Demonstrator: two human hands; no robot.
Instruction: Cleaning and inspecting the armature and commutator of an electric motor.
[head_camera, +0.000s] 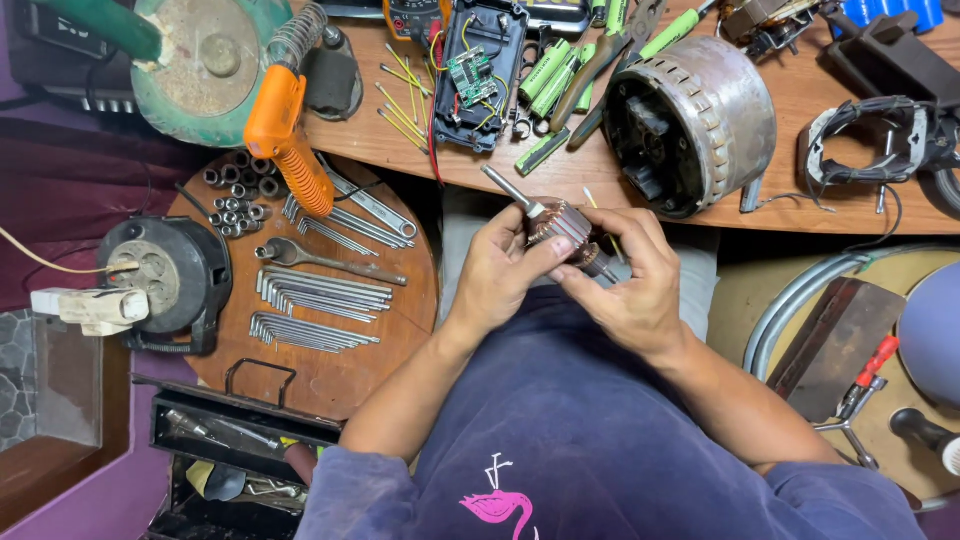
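Both hands hold a small motor armature (562, 222) with copper windings and a steel shaft pointing up-left, above my lap. My left hand (503, 270) grips its body from the left, thumb across the windings. My right hand (632, 285) holds the lower commutator end from the right, fingers curled around it. The armature's lower end is hidden between my fingers.
A wooden bench (800, 90) ahead carries a round motor housing (692, 122), an open battery pack with a circuit board (480, 80), green cells (550, 70) and a winding coil (880, 140). A round table (400, 300) at left holds wrenches, hex keys, sockets and an orange soldering gun (285, 135). An open toolbox (230, 430) sits below.
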